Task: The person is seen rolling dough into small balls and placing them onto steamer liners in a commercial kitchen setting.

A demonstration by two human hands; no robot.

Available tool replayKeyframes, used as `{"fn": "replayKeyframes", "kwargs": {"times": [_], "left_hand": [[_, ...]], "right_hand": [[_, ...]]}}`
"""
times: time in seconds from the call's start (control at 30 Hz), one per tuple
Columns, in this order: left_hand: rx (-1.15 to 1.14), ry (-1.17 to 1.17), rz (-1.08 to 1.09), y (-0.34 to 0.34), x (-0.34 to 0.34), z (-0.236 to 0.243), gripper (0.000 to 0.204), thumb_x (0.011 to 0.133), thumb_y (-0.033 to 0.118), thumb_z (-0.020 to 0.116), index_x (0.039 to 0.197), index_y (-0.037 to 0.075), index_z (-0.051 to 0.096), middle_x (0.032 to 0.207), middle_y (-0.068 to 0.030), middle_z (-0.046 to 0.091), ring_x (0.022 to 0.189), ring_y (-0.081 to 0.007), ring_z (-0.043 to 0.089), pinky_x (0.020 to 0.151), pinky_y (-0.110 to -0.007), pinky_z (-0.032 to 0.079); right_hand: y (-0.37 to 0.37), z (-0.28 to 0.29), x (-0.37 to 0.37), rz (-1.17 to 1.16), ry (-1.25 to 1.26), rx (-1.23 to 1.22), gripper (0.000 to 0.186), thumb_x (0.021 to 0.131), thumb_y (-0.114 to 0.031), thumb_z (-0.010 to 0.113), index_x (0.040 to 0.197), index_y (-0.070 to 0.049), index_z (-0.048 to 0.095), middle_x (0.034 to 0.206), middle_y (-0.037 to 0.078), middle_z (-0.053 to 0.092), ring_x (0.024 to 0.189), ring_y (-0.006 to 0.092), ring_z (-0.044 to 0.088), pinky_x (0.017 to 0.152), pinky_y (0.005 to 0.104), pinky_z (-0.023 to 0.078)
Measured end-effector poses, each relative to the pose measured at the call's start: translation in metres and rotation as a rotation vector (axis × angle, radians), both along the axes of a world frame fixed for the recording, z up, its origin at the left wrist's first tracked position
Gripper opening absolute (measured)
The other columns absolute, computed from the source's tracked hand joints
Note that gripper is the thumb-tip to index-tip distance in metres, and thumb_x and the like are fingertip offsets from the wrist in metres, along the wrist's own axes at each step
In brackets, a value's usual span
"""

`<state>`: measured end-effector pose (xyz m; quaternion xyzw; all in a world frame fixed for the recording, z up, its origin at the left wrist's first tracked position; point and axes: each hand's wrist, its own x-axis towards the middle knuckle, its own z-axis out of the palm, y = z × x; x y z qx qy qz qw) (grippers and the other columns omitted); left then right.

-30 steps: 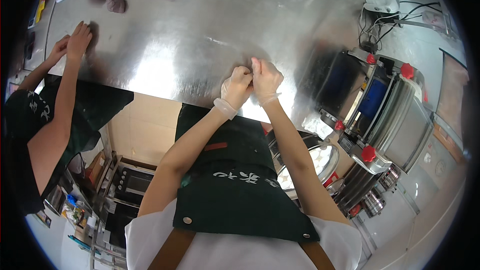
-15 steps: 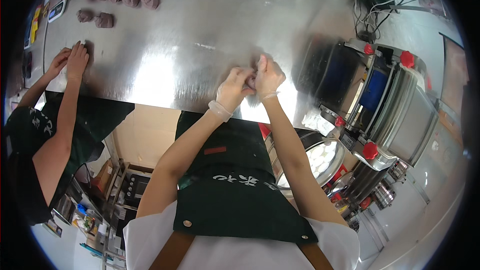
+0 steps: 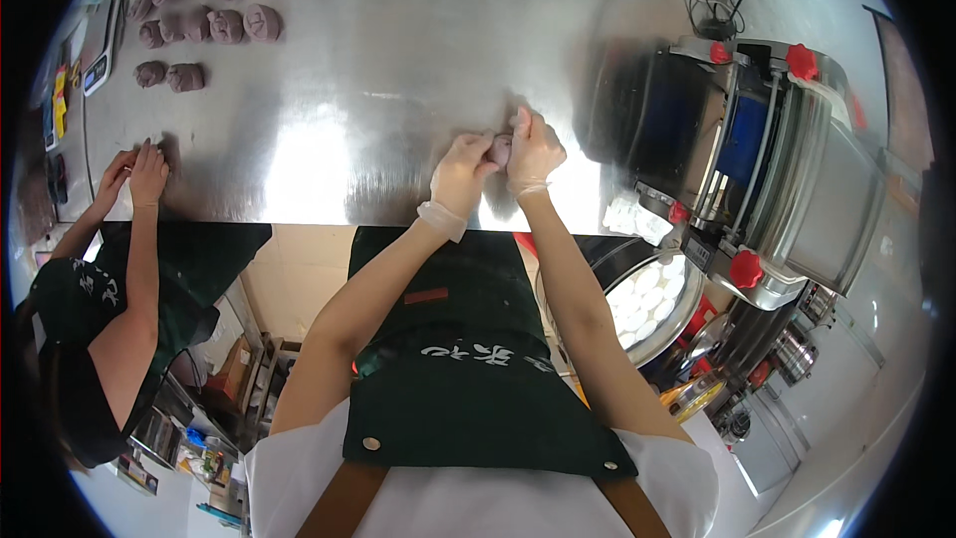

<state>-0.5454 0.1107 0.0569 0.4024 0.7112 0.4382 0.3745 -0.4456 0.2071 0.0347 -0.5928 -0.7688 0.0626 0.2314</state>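
My left hand (image 3: 461,171) and my right hand (image 3: 535,152) wear thin clear gloves and are cupped together over a small purple dough piece (image 3: 500,148). The dough shows only between my fingers, just above the steel table (image 3: 378,80). Both hands press on it from either side. Several shaped purple dough balls (image 3: 239,10) lie in rows at the far left of the table.
A dough-rolling machine with red knobs (image 3: 757,149) stands to my right. Below it a round metal bowl holds white dough pieces (image 3: 642,304). A co-worker's hands (image 3: 134,171) press on the table's near edge at left. A scale (image 3: 100,50) sits far left.
My hands have stayed together on the dough piece, working it in place. The view has shifted so more of the dough balls at the far left show. The co-worker's hands remain on the table.
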Motion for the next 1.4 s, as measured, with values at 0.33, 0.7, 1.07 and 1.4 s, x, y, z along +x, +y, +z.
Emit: {"fn": "replayKeyframes", "kwargs": {"times": [0.33,0.7,1.07,1.4], "left_hand": [[0.069,0.145,-0.201,-0.001,0.001,0.001,0.048,0.077,0.004,0.075,0.124,0.011,0.066,0.114,-0.0058,0.064,0.1,-0.0253,0.065,0.081,-0.035,0.055],[0.008,0.111,-0.269,0.003,0.002,0.012,0.056,0.072,0.002,0.078,0.125,0.01,0.064,0.115,-0.0107,0.061,0.1,-0.0305,0.064,0.08,-0.039,0.055],[0.117,0.227,-0.293,0.026,-0.043,0.005,0.059,0.072,-0.005,0.075,0.127,0.011,0.061,0.122,-0.011,0.058,0.109,-0.0311,0.061,0.087,-0.038,0.055],[0.101,0.221,-0.473,0.018,-0.047,0.005,0.061,0.074,-0.001,0.076,0.132,0.008,0.059,0.127,-0.0127,0.056,0.114,-0.0323,0.058,0.093,-0.038,0.052]], "right_hand": [[-0.014,0.002,0.007,-0.153,0.064,0.137,0.034,0.098,-0.032,0.059,0.076,-0.009,0.068,0.062,0.01,0.065,0.055,0.0321,0.064,0.052,0.0426,0.052],[-0.033,-0.004,0.019,-0.29,-0.056,0.048,0.029,0.098,-0.029,0.062,0.079,-0.008,0.068,0.064,0.011,0.067,0.056,0.0317,0.066,0.053,0.0424,0.052],[0.007,0.006,-0.045,-0.17,0.228,-0.039,0.033,0.096,-0.027,0.063,0.071,-0.007,0.063,0.061,0.014,0.063,0.051,0.0336,0.061,0.05,0.0448,0.05],[-0.012,0.009,-0.036,-0.258,0.119,-0.128,0.036,0.097,-0.032,0.061,0.07,-0.008,0.062,0.061,0.011,0.064,0.05,0.0325,0.062,0.049,0.0422,0.05]]}}
